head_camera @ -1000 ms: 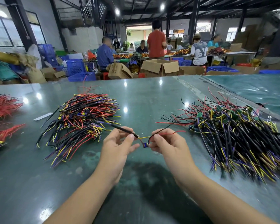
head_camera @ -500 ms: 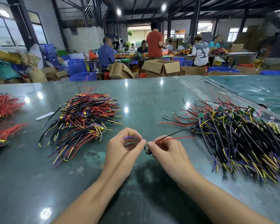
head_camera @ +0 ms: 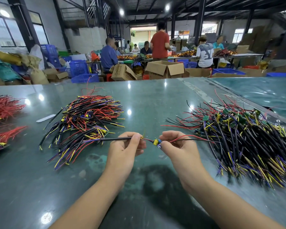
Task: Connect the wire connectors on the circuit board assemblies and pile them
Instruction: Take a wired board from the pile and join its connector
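Item held: one circuit board assembly (head_camera: 156, 142), a small board with a yellow part and a blue part, suspended above the green table (head_camera: 155, 100) between your two hands, near the table's front middle.

Your left hand (head_camera: 125, 146): fingers curled, thumb and forefinger pinching a black sleeved wire (head_camera: 116, 139) just left of the board. The sleeve runs out leftward from your fist, level, toward the near edge of the left pile. Short red and yellow leads show between your fingertips and the board.

Your right hand (head_camera: 177, 146): fingers curled, pinching the board's right end. A thin red wire (head_camera: 185, 137) and a thin black wire arc away rightward from this grip toward the right pile.

Left pile (head_camera: 86, 119): wires in black, red, yellow and purple, lying loose on the table, left of your hands and apart from them.

Right pile (head_camera: 248, 138): a larger heap of black-sleeved wires with yellow and purple tips and small green boards on top, right of your hands.

Far left edge: bundles of red wires (head_camera: 3, 106).

Beyond the table: cardboard boxes (head_camera: 165, 69), blue crates (head_camera: 78, 67), and people at other benches.
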